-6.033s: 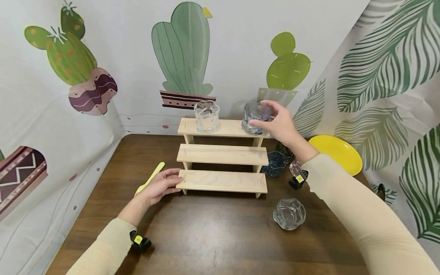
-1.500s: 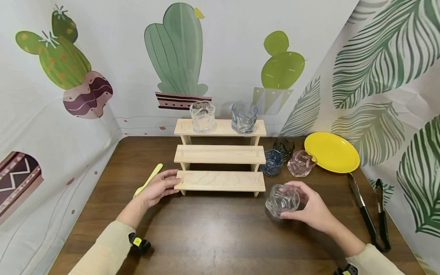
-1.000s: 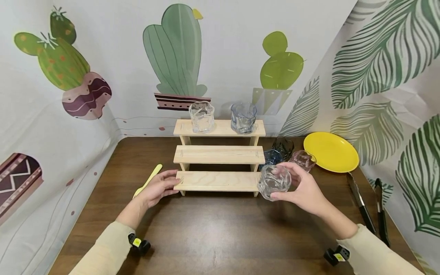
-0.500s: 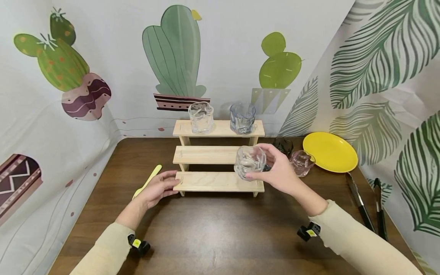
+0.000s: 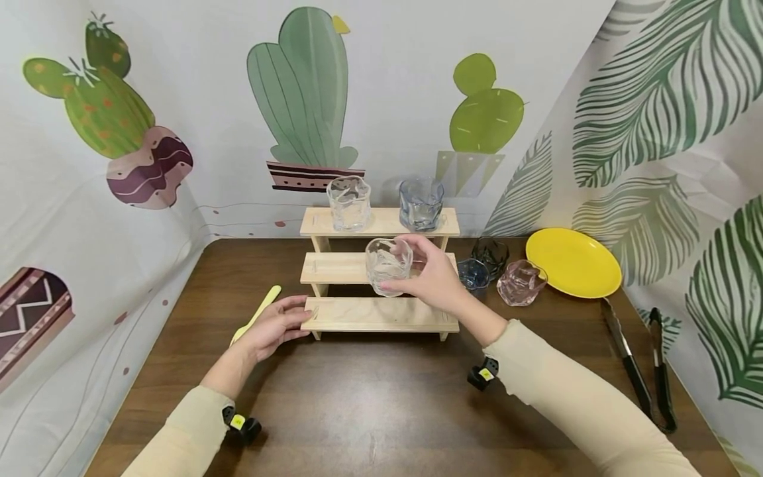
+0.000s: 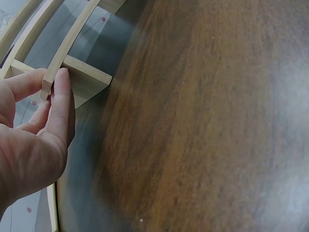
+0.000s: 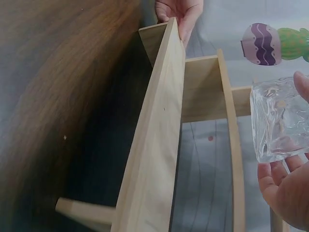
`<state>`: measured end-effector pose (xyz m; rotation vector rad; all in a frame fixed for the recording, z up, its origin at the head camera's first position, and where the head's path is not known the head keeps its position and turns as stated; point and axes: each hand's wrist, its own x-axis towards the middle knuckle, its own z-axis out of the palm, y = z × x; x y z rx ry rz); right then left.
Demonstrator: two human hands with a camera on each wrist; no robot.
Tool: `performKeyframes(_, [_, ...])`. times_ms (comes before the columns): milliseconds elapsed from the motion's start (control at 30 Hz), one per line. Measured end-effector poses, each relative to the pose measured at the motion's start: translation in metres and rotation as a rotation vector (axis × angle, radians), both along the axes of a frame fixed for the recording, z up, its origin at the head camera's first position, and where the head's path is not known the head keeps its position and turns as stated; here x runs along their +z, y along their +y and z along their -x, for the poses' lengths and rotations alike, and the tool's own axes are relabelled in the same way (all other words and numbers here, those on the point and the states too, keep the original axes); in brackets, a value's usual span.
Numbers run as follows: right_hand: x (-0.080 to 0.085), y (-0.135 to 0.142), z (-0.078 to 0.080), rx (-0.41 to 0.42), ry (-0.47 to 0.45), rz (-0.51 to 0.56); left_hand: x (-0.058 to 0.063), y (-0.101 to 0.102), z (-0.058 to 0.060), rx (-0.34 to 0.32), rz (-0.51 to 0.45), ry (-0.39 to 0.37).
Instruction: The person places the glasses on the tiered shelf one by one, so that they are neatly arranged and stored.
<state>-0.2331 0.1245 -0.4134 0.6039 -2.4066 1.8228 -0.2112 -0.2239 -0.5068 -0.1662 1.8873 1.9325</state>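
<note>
A three-tier wooden shelf (image 5: 381,314) stands on the table. My left hand (image 5: 279,327) pinches the left end of its lowest board between thumb and fingers, as the left wrist view shows up close. In my right hand (image 5: 435,275) is a clear wavy glass (image 5: 387,266), gripped from its right side. This glass overlaps the middle board in the head view, and the right wrist view shows it raised beside the boards. On the top board sit another clear glass (image 5: 349,204) at left and a pale blue glass (image 5: 421,204) at right.
Right of the shelf stand a dark blue glass (image 5: 473,277), a blackish glass (image 5: 491,257) and a pink glass (image 5: 522,283). Beyond them are a yellow plate (image 5: 573,263) and black-handled tongs (image 5: 639,377). A yellow-green utensil (image 5: 262,308) lies behind my left hand.
My right hand let go of the pale blue glass on the top board, picked up the clear glass from the table, then carried it left and up to the middle tier. The left hand stayed put.
</note>
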Motion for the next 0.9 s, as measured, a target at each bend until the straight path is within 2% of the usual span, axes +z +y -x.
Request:
performKeyframes(67, [0.007,-0.008,-0.003,0.006,0.004,-0.009,-0.001,0.000,0.000,-0.004,0.003,0.005])
performKeyframes(200, [0.005,-0.018,0.003,0.017,0.012,-0.008,-0.002,-0.001,0.000,-0.004,0.006,0.010])
performKeyframes(300, [-0.006,-0.025,0.015,0.016,0.006,0.005,-0.003,-0.001,0.001,-0.006,0.011,0.010])
performKeyframes(900, [-0.007,-0.060,0.028,0.014,-0.049,-0.035,0.000,-0.001,0.000,-0.005,0.012,-0.004])
